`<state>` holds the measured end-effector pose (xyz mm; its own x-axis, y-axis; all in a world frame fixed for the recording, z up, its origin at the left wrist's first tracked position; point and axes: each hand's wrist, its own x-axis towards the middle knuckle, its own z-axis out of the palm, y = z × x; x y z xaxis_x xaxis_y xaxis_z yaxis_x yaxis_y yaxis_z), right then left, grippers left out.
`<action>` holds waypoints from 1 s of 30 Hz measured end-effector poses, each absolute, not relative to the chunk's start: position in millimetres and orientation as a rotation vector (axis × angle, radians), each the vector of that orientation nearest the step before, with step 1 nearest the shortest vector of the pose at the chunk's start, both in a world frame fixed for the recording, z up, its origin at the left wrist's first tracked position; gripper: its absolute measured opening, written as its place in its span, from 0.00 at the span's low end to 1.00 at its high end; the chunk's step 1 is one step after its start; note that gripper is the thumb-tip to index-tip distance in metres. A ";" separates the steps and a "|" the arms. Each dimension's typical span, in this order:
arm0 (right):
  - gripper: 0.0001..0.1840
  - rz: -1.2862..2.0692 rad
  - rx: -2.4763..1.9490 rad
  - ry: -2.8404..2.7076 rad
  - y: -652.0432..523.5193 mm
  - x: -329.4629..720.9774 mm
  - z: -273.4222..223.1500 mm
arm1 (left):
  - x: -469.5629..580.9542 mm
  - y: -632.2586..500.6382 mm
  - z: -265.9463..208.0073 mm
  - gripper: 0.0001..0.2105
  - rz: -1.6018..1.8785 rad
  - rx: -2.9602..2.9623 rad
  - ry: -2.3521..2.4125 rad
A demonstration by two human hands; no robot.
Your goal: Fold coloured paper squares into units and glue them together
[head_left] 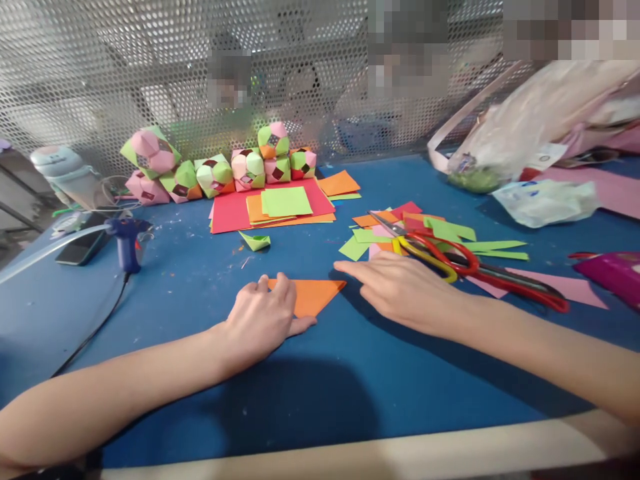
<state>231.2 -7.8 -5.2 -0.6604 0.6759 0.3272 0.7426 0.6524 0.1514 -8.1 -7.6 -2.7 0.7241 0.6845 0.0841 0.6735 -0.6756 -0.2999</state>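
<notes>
A sheet of orange paper, folded into a triangle, lies flat on the blue table with one corner pointing right. My left hand rests on its left part, fingers spread, pressing it down and hiding that side. Just right of the triangle's tip is my right hand, its index finger stretched out and apart from the paper, holding nothing. Beyond the left hand sits a small folded green paper piece. Scissors with yellow and red handles lie right behind my right hand.
Several folded paper balls line the back by a perforated metal screen. Stacked coloured sheets lie before them. A blue glue gun, phone and bottle stand left; paper scraps and a plastic bag are right.
</notes>
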 end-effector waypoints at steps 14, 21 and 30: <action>0.19 -0.366 -0.995 -2.659 -11.6 215.7 -17.5 | -10.6 -9.0 -1.2 0.31 -0.021 -2.677 -1.126; 0.19 -0.371 -1.074 -2.581 -10.3 237.5 -1.0 | -12.7 11.9 17.0 0.17 0.005 -2.774 -1.113; 0.15 -0.368 -1.863 -2.428 6.9 326.0 -10.2 | -9.3 32.1 25.6 0.18 0.036 -2.924 -1.059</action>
